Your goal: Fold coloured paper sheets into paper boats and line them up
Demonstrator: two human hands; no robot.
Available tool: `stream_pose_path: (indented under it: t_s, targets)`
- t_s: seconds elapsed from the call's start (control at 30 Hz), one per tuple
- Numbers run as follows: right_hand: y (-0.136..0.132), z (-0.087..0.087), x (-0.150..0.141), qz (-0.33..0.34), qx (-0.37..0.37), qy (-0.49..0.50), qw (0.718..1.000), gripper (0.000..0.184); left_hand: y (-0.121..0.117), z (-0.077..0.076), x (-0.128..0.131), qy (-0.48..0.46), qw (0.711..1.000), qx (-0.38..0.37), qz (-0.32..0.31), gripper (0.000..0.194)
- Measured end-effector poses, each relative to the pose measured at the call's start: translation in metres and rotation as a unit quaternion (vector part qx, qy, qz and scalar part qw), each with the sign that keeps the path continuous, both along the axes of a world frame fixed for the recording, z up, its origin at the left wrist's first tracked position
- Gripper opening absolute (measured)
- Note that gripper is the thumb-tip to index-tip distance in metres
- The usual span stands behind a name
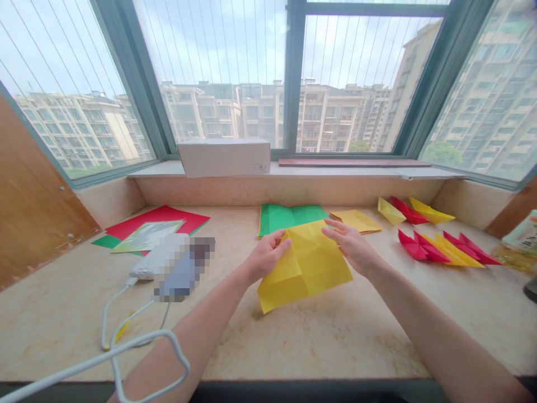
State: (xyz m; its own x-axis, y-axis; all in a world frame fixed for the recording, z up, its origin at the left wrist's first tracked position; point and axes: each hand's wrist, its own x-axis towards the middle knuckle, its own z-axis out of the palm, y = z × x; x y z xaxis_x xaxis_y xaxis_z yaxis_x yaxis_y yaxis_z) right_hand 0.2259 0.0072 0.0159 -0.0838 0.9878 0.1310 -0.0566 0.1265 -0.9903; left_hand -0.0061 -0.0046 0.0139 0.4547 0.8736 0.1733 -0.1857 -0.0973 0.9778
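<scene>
Both hands are on the yellow sheet (310, 268) now, right out in front over the pale counter (335, 341), tilted, with crease lines running across it; whether its lower corner touches the counter, I can't tell. The left hand (268, 253) has the upper left edge, fingers curled in behind and thumb pressed on the near face, a closed pinch. Over on the other side, the right hand (348, 244) has the upper right edge, fingers nearly straight and close together on the paper, the thumb's grip hard to make out from here. Just beyond the sheet lies a creased green paper (291, 216), and next to it a folded orange-yellow paper (358, 220). Off to the right, look, two groups of folded paper boats (455, 250), reds and yellows, one behind the other, with a bottle (522, 238) past them at the edge. Away to the left sit red paper (161, 214), a white power bank (161, 252) and a looping white cable (62, 370), while a long white box (224, 158) rests on the sill under the window.
</scene>
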Motion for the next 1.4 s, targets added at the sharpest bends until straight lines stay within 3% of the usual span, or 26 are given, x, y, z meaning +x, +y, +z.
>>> stream_pose_path:
  t_s: [0.17,0.23,0.33,0.4,0.53,0.7,0.83,1.03,1.23,1.4]
  targets:
    - [-0.009,0.001,-0.006,0.147,-0.009,0.009,0.989,0.043,0.001,-0.003,0.001,0.009,1.0,0.011,-0.002,0.037]
    - [-0.008,-0.004,-0.009,0.138,0.017,-0.009,0.99,0.04,0.002,-0.004,0.001,0.008,1.0,0.013,0.013,0.035]
    - [-0.006,-0.015,-0.012,0.07,0.129,-0.095,0.985,0.028,0.005,-0.006,0.0,0.016,0.999,0.02,0.043,0.032]
    - [-0.005,-0.02,-0.013,0.057,0.226,-0.192,0.953,0.027,0.008,-0.007,-0.001,0.027,0.997,0.024,0.066,0.031]
    - [-0.008,-0.022,-0.011,0.091,0.369,-0.343,0.859,0.053,0.011,-0.011,-0.001,0.037,0.995,0.026,0.088,0.03]
    - [-0.01,-0.022,-0.009,0.062,0.414,-0.44,0.795,0.068,0.011,-0.013,0.001,0.025,0.996,0.017,0.081,0.029]
    - [-0.011,-0.022,-0.01,0.042,0.438,-0.483,0.757,0.073,0.01,-0.012,0.001,0.038,0.991,0.03,0.123,0.031]
    - [-0.01,-0.021,-0.012,0.028,0.463,-0.489,0.739,0.068,0.007,-0.008,0.002,0.024,0.994,0.005,0.102,0.033]
    - [-0.013,-0.016,-0.013,0.0,0.477,-0.535,0.697,0.054,0.006,-0.003,-0.003,0.035,0.994,-0.011,0.105,0.033]
    - [-0.011,-0.016,-0.009,-0.002,0.473,-0.512,0.717,0.053,0.003,0.003,-0.006,0.029,0.998,-0.016,0.059,0.035]
